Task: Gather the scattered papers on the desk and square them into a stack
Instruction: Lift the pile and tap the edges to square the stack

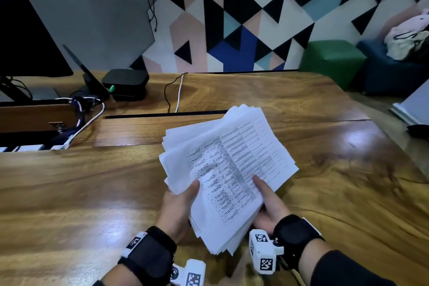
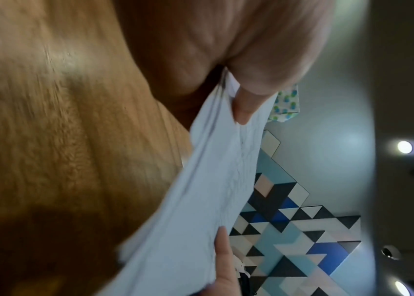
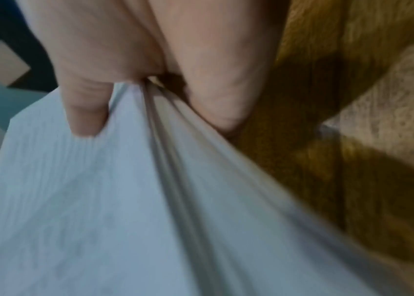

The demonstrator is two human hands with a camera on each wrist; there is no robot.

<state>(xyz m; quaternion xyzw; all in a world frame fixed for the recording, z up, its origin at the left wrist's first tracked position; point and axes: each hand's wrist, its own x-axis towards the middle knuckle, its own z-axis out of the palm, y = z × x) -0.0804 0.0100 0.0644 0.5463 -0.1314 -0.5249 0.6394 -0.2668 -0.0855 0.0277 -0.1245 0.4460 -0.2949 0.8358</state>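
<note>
A loose, fanned bundle of white printed papers (image 1: 228, 169) is held above the wooden desk (image 1: 92, 193), its sheets splayed at the far end and its edges uneven. My left hand (image 1: 178, 206) grips the bundle's near left side, thumb on top. My right hand (image 1: 269, 202) grips the near right side, thumb lying across the top sheet. In the left wrist view the papers (image 2: 208, 190) run between my thumb above and a finger below. In the right wrist view my thumb presses the papers (image 3: 99, 200) and the other fingers sit underneath.
A black monitor (image 1: 25, 37) stands at the back left, with a small black box (image 1: 125, 82) and tangled cables (image 1: 88, 111) beside it. A black and a white cable (image 1: 177, 93) cross the desk's back. Green and blue cube seats (image 1: 332, 60) stand past the desk's right end.
</note>
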